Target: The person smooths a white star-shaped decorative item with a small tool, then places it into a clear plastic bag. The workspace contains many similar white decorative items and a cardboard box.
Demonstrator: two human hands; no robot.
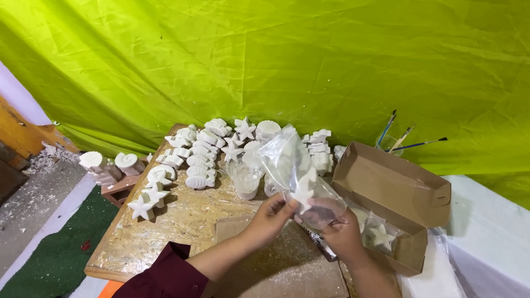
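Here, over the table's (165, 237) near edge, the left hand (271, 216) pinches a white plaster star (303, 191) at the clear plastic bag's (292, 165) mouth; the right hand (343, 230), at its four o'clock, curls under the bag, gripping it, both forearms angled inward.

Both hands (306, 218) slide a white star (303, 191) into a clear bag (287, 160).

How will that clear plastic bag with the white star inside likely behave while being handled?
The clear plastic bag looks thin and creased, so probably floppy and slippery. The white star inside looks like cast plaster, likely brittle and making the bag sag; both the left hand and right hand support it.
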